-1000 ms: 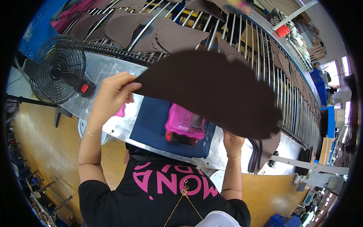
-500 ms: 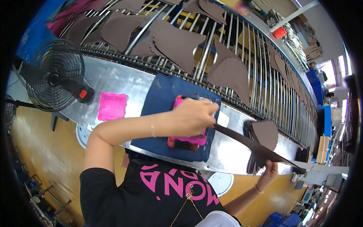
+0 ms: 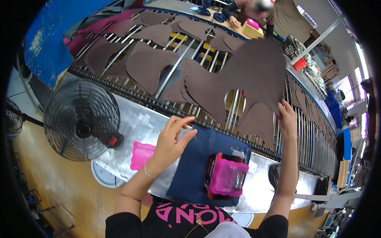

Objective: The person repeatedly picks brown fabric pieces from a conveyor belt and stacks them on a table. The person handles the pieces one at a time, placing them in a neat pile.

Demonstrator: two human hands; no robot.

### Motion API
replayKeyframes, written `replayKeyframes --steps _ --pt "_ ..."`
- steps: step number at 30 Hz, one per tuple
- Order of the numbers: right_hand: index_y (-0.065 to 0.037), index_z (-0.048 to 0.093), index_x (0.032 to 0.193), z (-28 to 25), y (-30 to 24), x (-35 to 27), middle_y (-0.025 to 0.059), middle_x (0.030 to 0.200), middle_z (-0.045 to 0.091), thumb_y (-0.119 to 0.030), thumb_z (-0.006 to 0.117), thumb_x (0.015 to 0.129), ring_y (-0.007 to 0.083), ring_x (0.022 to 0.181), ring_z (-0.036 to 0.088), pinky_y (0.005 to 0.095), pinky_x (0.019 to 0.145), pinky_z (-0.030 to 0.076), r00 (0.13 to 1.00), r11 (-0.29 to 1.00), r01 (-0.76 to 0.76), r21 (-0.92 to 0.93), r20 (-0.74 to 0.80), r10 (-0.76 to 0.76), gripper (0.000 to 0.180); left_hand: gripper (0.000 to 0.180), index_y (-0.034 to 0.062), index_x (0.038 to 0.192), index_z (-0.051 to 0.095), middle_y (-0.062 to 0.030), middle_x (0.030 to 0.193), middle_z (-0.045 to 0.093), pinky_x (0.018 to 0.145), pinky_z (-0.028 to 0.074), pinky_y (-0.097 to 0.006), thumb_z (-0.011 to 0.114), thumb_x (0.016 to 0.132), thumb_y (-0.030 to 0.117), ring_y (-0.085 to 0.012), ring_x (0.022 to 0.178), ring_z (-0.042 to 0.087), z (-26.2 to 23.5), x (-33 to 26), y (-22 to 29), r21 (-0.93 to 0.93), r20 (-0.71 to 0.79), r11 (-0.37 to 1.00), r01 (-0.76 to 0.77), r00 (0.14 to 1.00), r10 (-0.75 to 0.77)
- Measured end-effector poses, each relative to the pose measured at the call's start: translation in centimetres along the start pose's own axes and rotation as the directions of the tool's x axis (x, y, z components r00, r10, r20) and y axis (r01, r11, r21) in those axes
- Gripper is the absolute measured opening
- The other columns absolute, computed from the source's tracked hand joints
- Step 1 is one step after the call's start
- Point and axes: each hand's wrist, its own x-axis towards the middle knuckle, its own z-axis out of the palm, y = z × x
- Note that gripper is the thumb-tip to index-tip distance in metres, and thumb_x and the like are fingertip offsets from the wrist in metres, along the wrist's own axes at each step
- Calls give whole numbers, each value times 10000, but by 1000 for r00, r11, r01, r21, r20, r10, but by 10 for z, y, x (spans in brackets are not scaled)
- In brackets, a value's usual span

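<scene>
Extends the left hand [image 3: 174, 139] just left of centre, toward seven o'clock, with thumb and forefinger parted and pointing to two o'clock: released, gripping nothing. Bends that arm at the elbow, out toward seven o'clock, with a thin bracelet [image 3: 149, 171] at the wrist. Raises the right hand [image 3: 286, 117] at three o'clock, on a nearly upright forearm, with fingertips closed at the near corner of a large brown piece [image 3: 258, 71]. Grasps it there lightly; hides the thumb. Spreads this piece, blurred along its far edge, out at two o'clock above the rack of metal rods [image 3: 307, 135]. Cannot tell whether resting fully on the rods or partly lifted.

Bears large pink lettering [image 3: 178, 214] on a black shirt at six o'clock. Shows pale print too on the dark box [image 3: 208, 174] under the pink lid [image 3: 228, 178] at five o'clock, too small to make out.

Counts one pink tray [image 3: 143, 154] on the metal counter [image 3: 133, 119] at eight o'clock, one blue sheet [image 3: 184, 178] at six, and two round white stools, at eight [image 3: 105, 174] and five [image 3: 243, 219]. Counts two fans, a large one [image 3: 83, 129] at nine and another [image 3: 13, 121] farther out. Sees one co-worker [image 3: 258, 14] at one o'clock. Cannot settle a number for the other brown pieces [image 3: 147, 69], overlapping from ten o'clock to two.
</scene>
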Motion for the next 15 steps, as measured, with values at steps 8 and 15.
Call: replayKeyframes --steps 8,15 --pt "-23 584 1180 197 90 228 17 929 646 -56 603 884 85 704 587 204 565 483 998 996 -60 69 9 59 299 353 94 1173 618 -26 858 522 515 343 -234 691 833 152 -97 576 370 -14 4 -50 -84 -42 989 122 991 -126" --pt "33 651 1052 293 144 305 101 932 665 18 584 844 175 749 647 311 590 580 993 997 -72 14 -96 73 218 351 109 1182 622 -24 880 538 495 350 -226 691 840 150 -77 543 370 -16 1 -58 -142 8 971 191 981 -192"
